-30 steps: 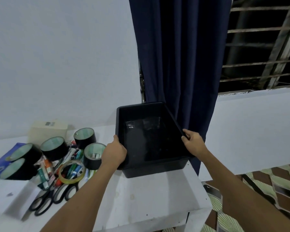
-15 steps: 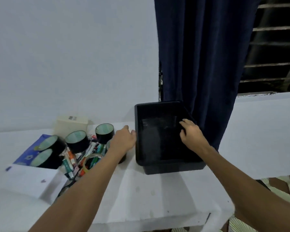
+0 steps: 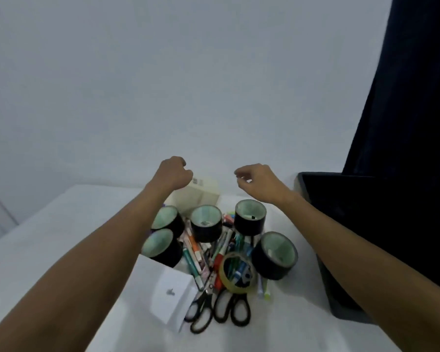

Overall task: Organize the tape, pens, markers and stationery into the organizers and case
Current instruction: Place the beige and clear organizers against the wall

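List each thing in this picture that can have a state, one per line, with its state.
Left hand: loosely curled, empty, raised.
Right hand: loosely curled, empty, raised.
Black bin: upright on table, nothing seen inside.
Black tape rolls: out on table, tilted.
Clear tape roll: lying on pens.
Scissors: closed, lying flat.
Pens and markers: piled loose.

black tape rolls point(image 3: 205, 226), jumbled pens point(image 3: 225, 252), black bin point(image 3: 313, 184)

A single head-worn wide-angle view looks forward and down along both outstretched forearms onto the white tabletop point(image 3: 302, 323) (close, the cluttered middle just below centre), facing a plain pale wall point(image 3: 163, 85); a dark blue curtain point(image 3: 412, 110) fills the right edge.
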### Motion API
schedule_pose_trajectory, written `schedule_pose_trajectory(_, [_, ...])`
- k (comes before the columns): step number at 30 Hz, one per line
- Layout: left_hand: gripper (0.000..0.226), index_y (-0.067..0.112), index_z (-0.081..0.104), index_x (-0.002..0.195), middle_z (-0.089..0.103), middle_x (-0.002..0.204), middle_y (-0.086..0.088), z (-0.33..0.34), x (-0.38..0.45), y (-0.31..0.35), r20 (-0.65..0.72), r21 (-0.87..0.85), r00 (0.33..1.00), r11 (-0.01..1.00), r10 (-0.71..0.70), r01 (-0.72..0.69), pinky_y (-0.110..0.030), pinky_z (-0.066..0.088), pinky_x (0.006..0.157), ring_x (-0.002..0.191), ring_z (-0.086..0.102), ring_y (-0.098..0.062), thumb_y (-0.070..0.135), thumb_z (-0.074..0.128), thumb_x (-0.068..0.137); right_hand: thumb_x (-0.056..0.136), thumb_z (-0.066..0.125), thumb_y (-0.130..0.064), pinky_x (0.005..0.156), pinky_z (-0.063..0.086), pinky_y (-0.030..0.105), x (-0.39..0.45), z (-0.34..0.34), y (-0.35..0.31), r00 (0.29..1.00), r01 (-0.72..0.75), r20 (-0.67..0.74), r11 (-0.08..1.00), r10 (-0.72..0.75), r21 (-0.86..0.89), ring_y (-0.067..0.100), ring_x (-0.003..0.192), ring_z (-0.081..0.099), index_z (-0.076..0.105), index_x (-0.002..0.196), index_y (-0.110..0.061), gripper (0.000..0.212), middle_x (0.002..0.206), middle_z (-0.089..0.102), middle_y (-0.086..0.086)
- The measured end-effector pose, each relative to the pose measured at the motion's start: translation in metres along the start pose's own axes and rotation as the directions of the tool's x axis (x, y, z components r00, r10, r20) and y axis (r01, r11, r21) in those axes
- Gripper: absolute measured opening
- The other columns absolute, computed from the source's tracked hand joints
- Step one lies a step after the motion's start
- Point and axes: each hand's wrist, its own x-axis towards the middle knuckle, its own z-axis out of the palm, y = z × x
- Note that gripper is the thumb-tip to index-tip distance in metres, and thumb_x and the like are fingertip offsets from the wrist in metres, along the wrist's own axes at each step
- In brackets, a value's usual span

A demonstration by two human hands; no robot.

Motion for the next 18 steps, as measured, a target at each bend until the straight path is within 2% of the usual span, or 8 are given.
schedule_pose_trajectory(5, [0.063,0.01,0.033,0.146,0.039,0.149,-0.01,0.009,0.04,-0.051,0.152,0.043,0.987,0.998,-0.043,0.037,-0.033,0.036,0.105,0.134,0.04,-0.027,0.02,0.055,0.088,0.091,0.057,-0.016,0.098,0.045,0.032,0.048,0.044,-0.003,0.979,-0.045,0.194,0.994,0.064,-0.1,0.023,0.116,0.057,0.056,0.131,-0.012,0.04,0.131,0.059,0.008])
schedule_pose_trajectory(10, [0.081,0.011,0.021,0.151,0.028,0.156,-0.008,0.027,0.067,-0.081,0.277,0.068,0.96,0.997,-0.053,0.036,-0.034,0.035,0.105,0.139,0.033,-0.026,0.023,0.064,0.083,0.09,0.06,-0.021,0.105,0.035,0.034,0.087,0.077,0.006,0.951,-0.09,0.279,0.982,0.134,-0.165,0.023,0.133,0.041,0.044,0.141,-0.017,0.053,0.146,0.043,0.005])
schedule_pose_trajectory(12, [0.081,0.009,0.024,0.149,0.03,0.154,-0.009,0.036,0.076,-0.086,0.32,0.077,0.946,0.997,-0.045,0.022,-0.034,0.035,0.104,0.138,0.035,-0.027,0.026,0.067,0.083,0.088,0.064,-0.026,0.109,0.031,0.035,0.101,0.088,0.009,0.94,-0.092,0.309,0.98,0.144,-0.177,0.022,0.139,0.032,0.035,0.146,-0.018,0.065,0.152,0.034,0.003])
schedule_pose_trajectory(14, [0.074,0.008,0.034,0.142,0.042,0.145,-0.011,0.045,0.082,-0.09,0.351,0.051,0.936,0.999,-0.028,0.011,-0.034,0.04,0.098,0.129,0.045,-0.028,0.026,0.07,0.08,0.085,0.068,-0.03,0.111,0.029,0.036,0.113,0.097,0.008,0.928,-0.092,0.342,0.981,0.146,-0.171,0.022,0.141,0.028,0.026,0.15,-0.018,0.078,0.155,0.029,0.002])
schedule_pose_trajectory(18, [0.066,0.013,0.046,0.132,0.057,0.126,-0.008,0.056,0.092,-0.097,0.356,-0.049,0.934,0.999,0.018,-0.001,-0.033,0.047,0.084,0.107,0.056,-0.025,0.024,0.073,0.073,0.076,0.077,-0.034,0.108,0.033,0.038,0.132,0.119,0.009,0.895,-0.125,0.411,0.982,0.173,-0.142,0.024,0.138,0.033,0.016,0.152,-0.021,0.098,0.154,0.03,0.002])
